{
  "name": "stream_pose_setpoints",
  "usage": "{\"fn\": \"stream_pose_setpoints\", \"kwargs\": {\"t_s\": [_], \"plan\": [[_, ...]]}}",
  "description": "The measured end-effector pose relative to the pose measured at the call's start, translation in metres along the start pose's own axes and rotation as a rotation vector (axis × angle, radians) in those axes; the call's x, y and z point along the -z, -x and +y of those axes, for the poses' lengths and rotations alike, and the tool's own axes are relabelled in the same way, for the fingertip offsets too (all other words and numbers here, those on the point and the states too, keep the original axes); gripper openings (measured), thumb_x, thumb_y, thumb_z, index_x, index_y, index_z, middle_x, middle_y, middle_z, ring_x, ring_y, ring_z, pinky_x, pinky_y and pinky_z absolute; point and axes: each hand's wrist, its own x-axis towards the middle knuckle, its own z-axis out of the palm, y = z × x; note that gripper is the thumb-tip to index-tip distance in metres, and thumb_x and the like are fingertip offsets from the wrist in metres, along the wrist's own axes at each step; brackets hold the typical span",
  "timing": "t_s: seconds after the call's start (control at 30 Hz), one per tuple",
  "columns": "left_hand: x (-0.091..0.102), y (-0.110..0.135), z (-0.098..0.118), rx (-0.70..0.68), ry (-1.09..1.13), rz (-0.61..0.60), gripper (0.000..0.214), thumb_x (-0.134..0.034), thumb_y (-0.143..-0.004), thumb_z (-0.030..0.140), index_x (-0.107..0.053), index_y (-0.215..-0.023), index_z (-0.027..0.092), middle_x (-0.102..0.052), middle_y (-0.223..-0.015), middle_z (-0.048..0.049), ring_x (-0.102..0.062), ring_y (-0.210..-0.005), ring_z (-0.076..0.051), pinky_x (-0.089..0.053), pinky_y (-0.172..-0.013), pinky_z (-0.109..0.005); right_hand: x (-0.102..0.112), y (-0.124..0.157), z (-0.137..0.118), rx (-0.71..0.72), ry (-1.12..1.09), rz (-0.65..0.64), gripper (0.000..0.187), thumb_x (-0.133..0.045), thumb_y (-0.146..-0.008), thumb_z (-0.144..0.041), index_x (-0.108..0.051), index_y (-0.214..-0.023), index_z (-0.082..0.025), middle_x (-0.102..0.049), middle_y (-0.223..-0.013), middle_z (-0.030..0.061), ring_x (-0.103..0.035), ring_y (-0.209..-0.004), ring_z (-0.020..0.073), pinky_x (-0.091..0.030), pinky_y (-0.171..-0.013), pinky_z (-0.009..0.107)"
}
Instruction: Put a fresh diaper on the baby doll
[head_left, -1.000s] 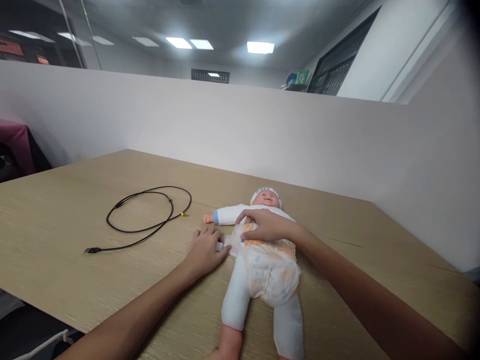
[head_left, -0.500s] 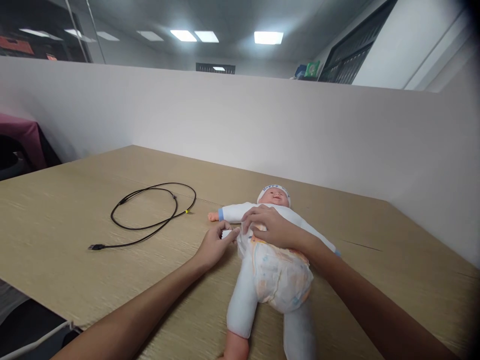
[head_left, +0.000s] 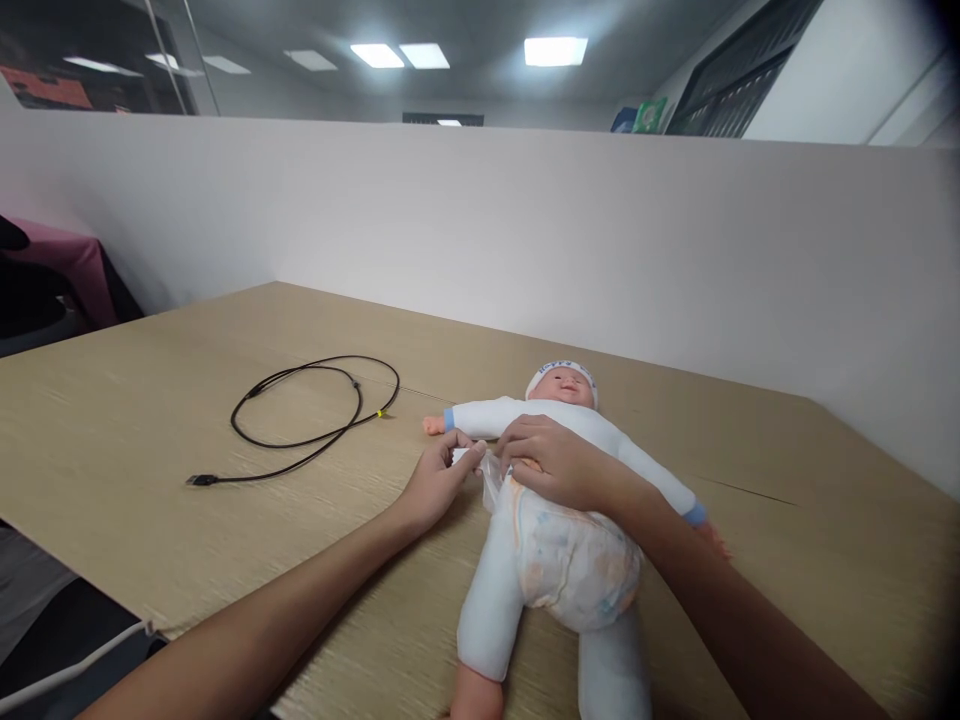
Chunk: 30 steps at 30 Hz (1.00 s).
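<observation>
A baby doll (head_left: 561, 392) in a white suit lies on its back on the wooden table (head_left: 112, 420), head toward the far wall. It wears a printed diaper (head_left: 574, 560). My left hand (head_left: 437, 482) pinches the white tab of the diaper (head_left: 459, 456) at the doll's left side, lifted off the table. My right hand (head_left: 555, 462) lies curled over the doll's belly, pressing the diaper's top edge down.
A black USB cable (head_left: 315, 405) lies looped on the table to the left of the doll. A white partition wall (head_left: 525, 250) runs behind the table. The table's near edge (head_left: 82, 590) is at lower left.
My left hand has gone from lying flat on the table to pinching the diaper tab and lifting it toward the doll's waist. My right hand stays on the belly. The view shifted a little.
</observation>
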Motion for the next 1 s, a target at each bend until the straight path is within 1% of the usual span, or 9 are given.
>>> {"fn": "stream_pose_setpoints", "kwargs": {"t_s": [0.1,0.2,0.3,0.37,0.6,0.67,0.8,0.9,1.0], "plan": [[-0.001,0.0,0.0,-0.009,0.02,-0.013,0.047,-0.072,-0.094,0.066,-0.056,-0.081,0.023,-0.061,-0.075,0.0027,-0.053,-0.075,-0.017,-0.042,-0.077,-0.032,-0.003,-0.002,0.003,-0.004,0.039,-0.03,0.027,-0.056,-0.095,-0.016,-0.08,-0.084,-0.023,-0.08,-0.114,0.0046,-0.067,-0.107,0.0272,-0.046,-0.107,0.05],[-0.002,0.0,-0.003,-0.017,0.048,-0.019,0.047,-0.072,-0.094,0.066,-0.057,-0.082,0.023,-0.063,-0.077,0.0019,-0.057,-0.08,-0.018,-0.044,-0.08,-0.032,-0.005,-0.003,0.004,-0.009,0.06,-0.04,0.025,-0.058,-0.095,-0.016,-0.079,-0.083,-0.024,-0.079,-0.111,0.0047,-0.067,-0.106,0.0273,-0.045,-0.108,0.051],[-0.001,-0.002,-0.007,-0.01,0.043,-0.013,0.046,-0.072,-0.095,0.065,-0.057,-0.083,0.023,-0.062,-0.076,0.0025,-0.052,-0.075,-0.016,-0.042,-0.076,-0.031,-0.004,-0.001,0.004,-0.02,0.048,-0.036,0.024,-0.057,-0.095,-0.017,-0.079,-0.093,-0.025,-0.078,-0.108,0.0047,-0.066,-0.104,0.0267,-0.045,-0.107,0.05],[0.0,-0.002,-0.007,-0.009,0.034,-0.012,0.047,-0.071,-0.094,0.066,-0.056,-0.083,0.023,-0.061,-0.076,0.003,-0.048,-0.071,-0.016,-0.041,-0.073,-0.031,-0.004,0.0,0.005,-0.03,0.048,-0.025,0.025,-0.056,-0.097,-0.018,-0.08,-0.097,-0.025,-0.079,-0.11,0.0044,-0.066,-0.107,0.0272,-0.045,-0.108,0.051],[-0.002,0.001,0.002,0.001,0.024,0.002,0.049,-0.072,-0.091,0.069,-0.054,-0.081,0.024,-0.058,-0.071,0.0039,-0.046,-0.069,-0.016,-0.037,-0.069,-0.031,-0.005,-0.001,0.007,-0.033,0.079,-0.012,0.029,-0.056,-0.098,-0.02,-0.082,-0.087,-0.026,-0.078,-0.125,0.0055,-0.066,-0.119,0.0298,-0.043,-0.113,0.054],[-0.002,0.001,0.004,0.001,0.026,0.0,0.05,-0.071,-0.091,0.07,-0.054,-0.081,0.024,-0.057,-0.07,0.0043,-0.046,-0.068,-0.016,-0.037,-0.07,-0.031,-0.002,0.004,0.002,-0.066,0.073,0.029,0.028,-0.056,-0.099,-0.02,-0.083,-0.093,-0.028,-0.075,-0.132,0.0058,-0.064,-0.126,0.0307,-0.043,-0.115,0.055],[-0.001,0.001,0.003,0.008,0.037,-0.011,0.051,-0.07,-0.092,0.071,-0.055,-0.081,0.023,-0.059,-0.072,0.0038,-0.048,-0.069,-0.016,-0.038,-0.072,-0.031,0.008,0.022,-0.01,-0.166,0.025,0.137,0.029,-0.053,-0.105,-0.027,-0.077,-0.121,-0.029,-0.073,-0.138,0.0061,-0.061,-0.134,0.0303,-0.043,-0.118,0.052],[0.0,0.002,0.002,0.011,0.043,-0.023,0.049,-0.07,-0.094,0.068,-0.056,-0.083,0.023,-0.061,-0.076,0.0031,-0.047,-0.071,-0.016,-0.037,-0.073,-0.031,0.011,0.034,-0.013,-0.218,-0.05,0.152,0.032,-0.046,-0.111,-0.034,-0.074,-0.125,-0.029,-0.074,-0.136,0.0055,-0.061,-0.136,0.0296,-0.042,-0.12,0.051],[0.0,0.003,0.002,0.021,0.049,-0.037,0.048,-0.07,-0.095,0.067,-0.057,-0.083,0.022,-0.061,-0.076,0.0028,-0.044,-0.071,-0.015,-0.035,-0.071,-0.03,0.009,0.038,-0.009,-0.241,-0.131,0.138,0.032,-0.046,-0.112,-0.038,-0.074,-0.125,-0.029,-0.074,-0.137,0.0038,-0.059,-0.138,0.0289,-0.039,-0.124,0.051]]}}
